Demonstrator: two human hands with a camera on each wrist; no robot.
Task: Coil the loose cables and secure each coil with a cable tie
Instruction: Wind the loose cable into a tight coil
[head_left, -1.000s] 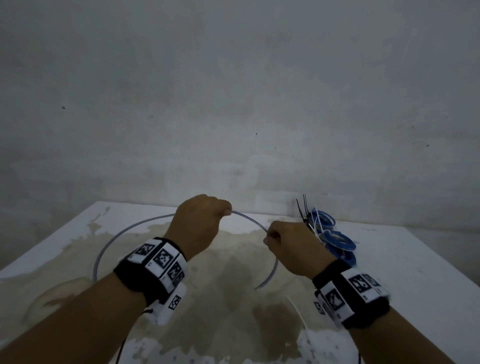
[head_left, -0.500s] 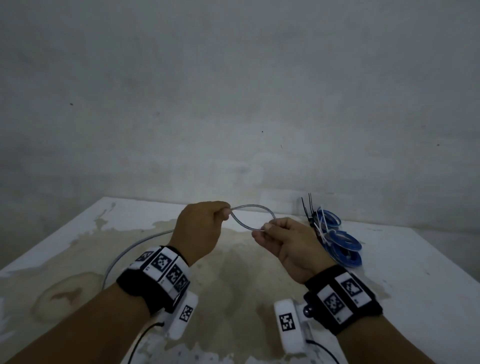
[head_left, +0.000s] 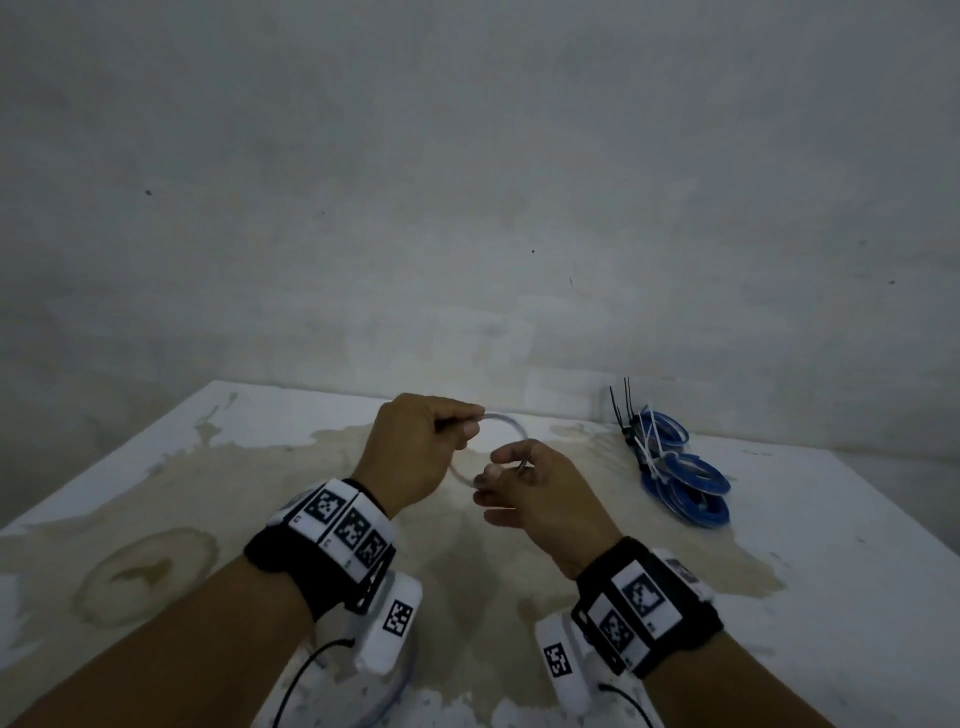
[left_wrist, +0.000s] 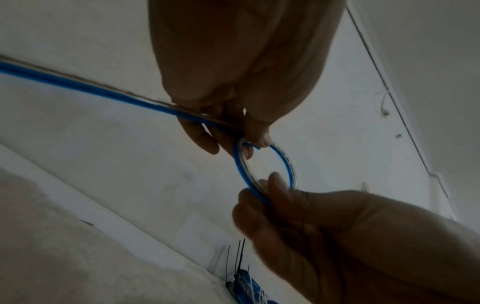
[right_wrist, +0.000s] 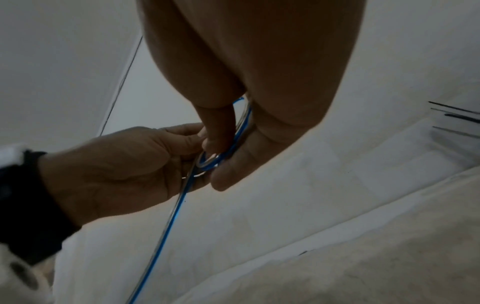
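A thin blue cable is bent into one small loop between my hands above the table. My left hand pinches the top of the loop where the cable end crosses itself. My right hand pinches the lower side of the same loop. The loose remainder of the cable trails away to the left from my left hand. In the right wrist view the trailing cable hangs down below both hands.
Several finished blue coils bound with white and black cable ties lie at the back right of the stained white table, close to the grey wall. The same coils show low in the left wrist view.
The wide arc of cable has been drawn into a small loop. My hands have come closer together, and the long run lying on the table at left has been pulled in.
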